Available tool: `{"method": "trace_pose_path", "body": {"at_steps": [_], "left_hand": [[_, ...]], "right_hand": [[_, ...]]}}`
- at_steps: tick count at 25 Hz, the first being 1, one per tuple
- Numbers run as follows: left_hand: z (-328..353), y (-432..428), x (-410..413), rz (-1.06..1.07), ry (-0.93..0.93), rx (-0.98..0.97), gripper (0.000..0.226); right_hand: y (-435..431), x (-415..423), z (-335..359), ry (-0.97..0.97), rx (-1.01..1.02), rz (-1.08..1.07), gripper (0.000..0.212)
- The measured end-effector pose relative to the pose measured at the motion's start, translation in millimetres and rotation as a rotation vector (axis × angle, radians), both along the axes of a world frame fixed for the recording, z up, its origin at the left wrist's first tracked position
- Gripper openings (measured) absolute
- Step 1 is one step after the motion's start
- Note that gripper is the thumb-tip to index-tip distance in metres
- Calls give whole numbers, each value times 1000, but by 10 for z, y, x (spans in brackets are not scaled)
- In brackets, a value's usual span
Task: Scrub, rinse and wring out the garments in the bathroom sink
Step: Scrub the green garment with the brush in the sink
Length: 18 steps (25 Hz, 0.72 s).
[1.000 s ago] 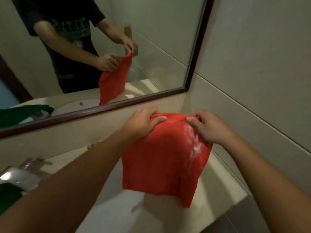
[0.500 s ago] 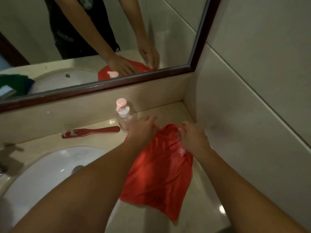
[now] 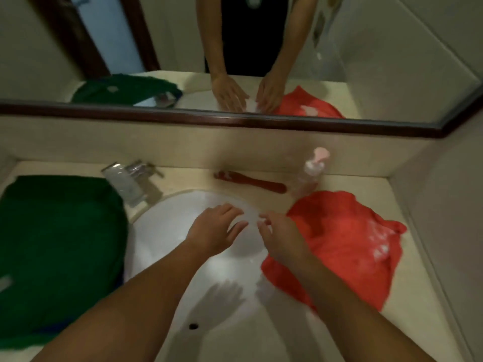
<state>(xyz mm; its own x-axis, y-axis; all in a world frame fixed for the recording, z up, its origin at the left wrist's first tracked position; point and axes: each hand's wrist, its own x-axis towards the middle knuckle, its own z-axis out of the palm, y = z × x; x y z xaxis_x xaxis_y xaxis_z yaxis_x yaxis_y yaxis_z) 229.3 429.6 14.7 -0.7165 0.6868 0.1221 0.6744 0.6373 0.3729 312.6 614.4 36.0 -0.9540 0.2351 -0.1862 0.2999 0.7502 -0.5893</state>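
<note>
The fingers (image 3: 230, 209) of the left hand (image 3: 213, 232) were spread and almost straight above the white sink (image 3: 162, 231), as I saw on my screen. Around the hands, a green garment (image 3: 57, 244) lay on the counter (image 3: 410, 273) at the left of the basin, and the chrome faucet (image 3: 125, 178) stood just beside its far right corner. A red brush (image 3: 251, 180) lay behind the far rim, and a pump bottle (image 3: 312, 168) with a pink head stood to its right, near the far edge of the red garment (image 3: 345, 244). This red garment lay crumpled on the counter at the right, with whitish marks on its right part and its left edge over the rim. The right forearm crossed over that edge. The left hand held nothing. The right hand (image 3: 281, 240) had its fingers loosely bent, with the tips close to the left fingertips; I saw nothing between them, and the blur hid whether they touched. The counter was beige stone. A mirror (image 3: 235, 121) with a dark frame ran along the far wall, and a plain wall (image 3: 444, 205) closed the right side.
</note>
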Motion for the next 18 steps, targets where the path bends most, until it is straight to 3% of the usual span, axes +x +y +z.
{"method": "trace_pose_path", "body": {"at_steps": [4, 10, 18], "left_hand": [[-87, -1267, -166, 66, -13, 13, 38], [-187, -3083, -434, 307, -44, -171, 50], [-224, -3967, -1330, 428, -59, -217, 47]], "right_hand": [[-1153, -321, -70, -33, -4, 188, 31], [-2970, -913, -188, -100, -18, 430, 33], [-4061, -2000, -231, -66, 81, 450, 38]]}}
